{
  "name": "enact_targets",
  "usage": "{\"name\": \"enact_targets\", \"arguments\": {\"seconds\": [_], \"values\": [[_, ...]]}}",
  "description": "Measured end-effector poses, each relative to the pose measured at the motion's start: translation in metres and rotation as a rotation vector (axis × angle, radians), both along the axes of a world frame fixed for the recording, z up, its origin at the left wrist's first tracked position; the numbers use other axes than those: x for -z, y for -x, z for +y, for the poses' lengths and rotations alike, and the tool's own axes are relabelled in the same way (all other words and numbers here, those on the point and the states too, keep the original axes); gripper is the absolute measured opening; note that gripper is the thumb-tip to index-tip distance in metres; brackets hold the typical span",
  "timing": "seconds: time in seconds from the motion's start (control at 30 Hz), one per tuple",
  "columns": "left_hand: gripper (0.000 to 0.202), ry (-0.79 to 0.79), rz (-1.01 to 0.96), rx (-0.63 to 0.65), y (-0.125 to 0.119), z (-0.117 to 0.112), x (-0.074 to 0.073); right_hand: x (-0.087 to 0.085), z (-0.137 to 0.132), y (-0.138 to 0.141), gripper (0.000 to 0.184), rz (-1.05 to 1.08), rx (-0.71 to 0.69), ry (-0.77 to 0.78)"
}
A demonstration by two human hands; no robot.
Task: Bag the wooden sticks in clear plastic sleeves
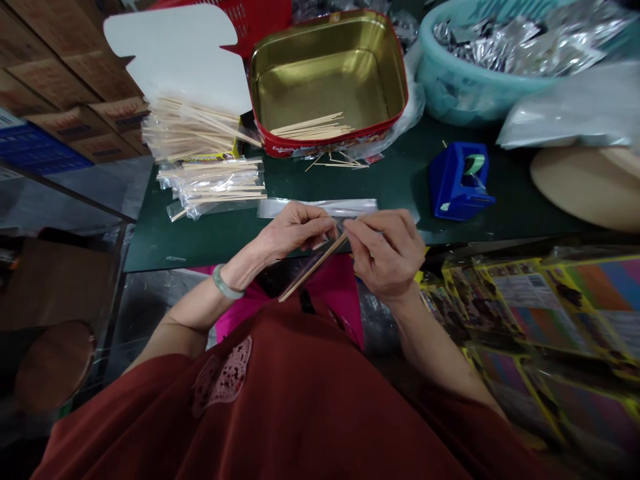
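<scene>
Between my hands, over the table's front edge, is a clear plastic bag with thin wooden sticks inside, slanting down to the left. My right hand pinches the upper end of the bag and sticks. My left hand has its thumb and fingers closed at the bag's upper left side. Just behind the hands lies a flat stack of clear plastic bags. Bagged bundles of sticks are piled to the left. A red tin with a gold inside holds loose sticks.
A blue tape dispenser stands on the green table at right. Behind it is a turquoise basin with silvery packets. A few loose sticks lie before the tin. Colourful packaged goods are stacked lower right; cartons stand left.
</scene>
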State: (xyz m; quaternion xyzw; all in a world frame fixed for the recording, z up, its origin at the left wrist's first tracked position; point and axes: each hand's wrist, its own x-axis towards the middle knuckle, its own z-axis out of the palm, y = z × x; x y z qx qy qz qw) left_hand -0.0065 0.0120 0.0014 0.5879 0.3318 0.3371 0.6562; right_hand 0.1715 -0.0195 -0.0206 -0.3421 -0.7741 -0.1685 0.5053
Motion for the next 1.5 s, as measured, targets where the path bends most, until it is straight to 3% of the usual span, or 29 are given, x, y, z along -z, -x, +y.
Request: {"name": "enact_targets", "arguments": {"seconds": [0.4, 0.77, 1.13, 1.27, 1.5], "values": [[0.019, 0.087, 0.031, 0.037, 0.002, 0.002, -0.005, 0.01, 0.0, 0.001, 0.019, -0.161, 0.086, 0.175], [0.026, 0.044, -0.025, 0.052, 0.004, 0.006, 0.002, 0.005, -0.003, 0.008, 0.02, -0.235, 0.099, 0.143], [0.03, -0.005, -0.051, 0.067, 0.002, 0.004, 0.005, 0.003, -0.007, 0.014, 0.018, 0.0, 0.082, 0.144], [0.036, -0.021, -0.045, 0.07, 0.002, 0.004, 0.003, 0.001, -0.008, 0.015, 0.017, 0.03, 0.107, 0.187], [0.037, 0.005, -0.031, 0.042, 0.003, 0.001, -0.004, 0.002, -0.01, 0.021, 0.018, 0.033, 0.095, 0.126]]}}
